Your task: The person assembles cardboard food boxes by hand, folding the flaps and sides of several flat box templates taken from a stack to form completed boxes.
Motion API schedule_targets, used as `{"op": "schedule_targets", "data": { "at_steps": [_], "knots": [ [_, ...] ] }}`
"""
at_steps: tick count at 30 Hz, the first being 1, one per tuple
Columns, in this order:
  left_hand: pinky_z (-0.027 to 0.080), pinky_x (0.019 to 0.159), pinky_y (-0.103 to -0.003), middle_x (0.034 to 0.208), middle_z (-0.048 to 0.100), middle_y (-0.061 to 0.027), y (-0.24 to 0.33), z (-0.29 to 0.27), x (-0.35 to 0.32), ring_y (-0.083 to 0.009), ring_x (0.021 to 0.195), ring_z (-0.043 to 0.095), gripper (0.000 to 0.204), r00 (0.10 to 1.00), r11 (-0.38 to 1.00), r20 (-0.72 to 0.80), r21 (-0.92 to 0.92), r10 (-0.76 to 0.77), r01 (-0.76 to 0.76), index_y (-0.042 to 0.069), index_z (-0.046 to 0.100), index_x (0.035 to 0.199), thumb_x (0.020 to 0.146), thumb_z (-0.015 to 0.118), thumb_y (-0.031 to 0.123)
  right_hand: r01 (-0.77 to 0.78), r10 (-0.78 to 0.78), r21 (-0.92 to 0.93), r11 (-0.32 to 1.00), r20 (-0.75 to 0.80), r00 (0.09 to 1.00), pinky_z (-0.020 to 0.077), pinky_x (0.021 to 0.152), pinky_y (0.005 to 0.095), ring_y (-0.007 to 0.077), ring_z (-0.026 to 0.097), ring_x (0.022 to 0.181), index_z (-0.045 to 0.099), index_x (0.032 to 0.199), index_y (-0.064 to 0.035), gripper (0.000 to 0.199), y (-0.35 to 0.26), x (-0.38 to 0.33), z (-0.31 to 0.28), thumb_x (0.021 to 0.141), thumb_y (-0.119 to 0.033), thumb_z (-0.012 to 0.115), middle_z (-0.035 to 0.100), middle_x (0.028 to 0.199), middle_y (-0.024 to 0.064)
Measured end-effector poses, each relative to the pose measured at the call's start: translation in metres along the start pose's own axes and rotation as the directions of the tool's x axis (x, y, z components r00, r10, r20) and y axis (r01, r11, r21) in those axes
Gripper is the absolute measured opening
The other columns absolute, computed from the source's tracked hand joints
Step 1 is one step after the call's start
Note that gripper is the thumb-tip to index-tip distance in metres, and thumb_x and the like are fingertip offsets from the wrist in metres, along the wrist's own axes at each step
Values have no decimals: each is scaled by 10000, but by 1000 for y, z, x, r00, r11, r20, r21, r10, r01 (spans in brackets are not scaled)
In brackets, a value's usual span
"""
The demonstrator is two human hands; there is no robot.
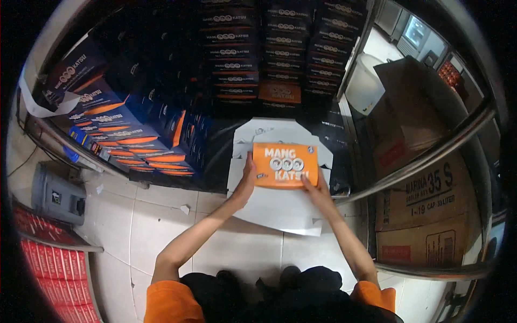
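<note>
The orange box is bearing white lettering; dark boxes beyond it are bearing similar print; the brown carton right of it is showing black letters, numbers.

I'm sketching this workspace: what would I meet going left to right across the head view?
Red packs → left sleeve → left hand → orange box → right hand → brown cartons.

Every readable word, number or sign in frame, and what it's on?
Printed wording isn't copied here, only located:
Orange carton, in left hand and right hand: white lettering, legible.
Stacked dark cartons: white lettering, partly legible.
Brown cardboard box: black lettering, numbers, legible.
White cardboard, red packs: too small to read.
</note>
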State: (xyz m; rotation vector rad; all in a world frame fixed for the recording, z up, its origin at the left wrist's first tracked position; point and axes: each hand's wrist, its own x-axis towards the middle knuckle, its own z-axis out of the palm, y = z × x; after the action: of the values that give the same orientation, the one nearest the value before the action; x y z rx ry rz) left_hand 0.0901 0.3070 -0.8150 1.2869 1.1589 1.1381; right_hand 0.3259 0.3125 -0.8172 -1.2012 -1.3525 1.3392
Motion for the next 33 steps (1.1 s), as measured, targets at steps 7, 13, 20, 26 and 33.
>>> {"op": "schedule_targets", "data": {
  "at_steps": [7,13,20,26,33],
  "knots": [
    [23,1098,-340,1480,37,-157,51,5,26,-265,1369,8,652,985,987,-104,99,135,-125,38,24,1417,954,224,451,-89,171,289,953,-272,947,498,635,307,170,545,825,256,1287,-153,600,-18,227,-42,828,-293,617,506,1096,110],
    [71,1094,-331,1471,106,-165,40,-37,-48,-264,1366,78,604,995,979,-100,200,-18,38,2,93,1406,967,276,374,-72,262,485,872,-336,905,465,761,334,211,525,962,304,1273,-74,552,-25,311,19,844,-271,589,480,1173,151],
    [287,1005,-348,1275,418,-200,48,12,-30,-301,1209,383,486,994,931,87,351,72,-98,-14,362,1266,908,471,297,185,-216,-125,975,-306,927,402,867,314,209,528,1032,338,1288,17,536,-11,320,-74,868,-239,551,498,1218,180],
    [401,811,-459,1054,429,-252,6,132,-17,-419,994,453,610,983,772,176,616,57,-155,-20,322,1186,785,618,331,94,-97,-28,995,-426,900,409,827,254,153,618,816,421,1238,56,507,-63,101,-36,876,-268,566,653,868,111],
    [189,1024,-538,1360,165,-351,-39,199,2,-483,1287,135,926,974,739,129,672,-186,52,-92,147,1313,699,693,336,-1,-5,-14,1000,-441,897,422,863,288,174,600,925,477,1200,3,475,-44,-60,-132,930,-386,439,642,984,141]
  ]
}}
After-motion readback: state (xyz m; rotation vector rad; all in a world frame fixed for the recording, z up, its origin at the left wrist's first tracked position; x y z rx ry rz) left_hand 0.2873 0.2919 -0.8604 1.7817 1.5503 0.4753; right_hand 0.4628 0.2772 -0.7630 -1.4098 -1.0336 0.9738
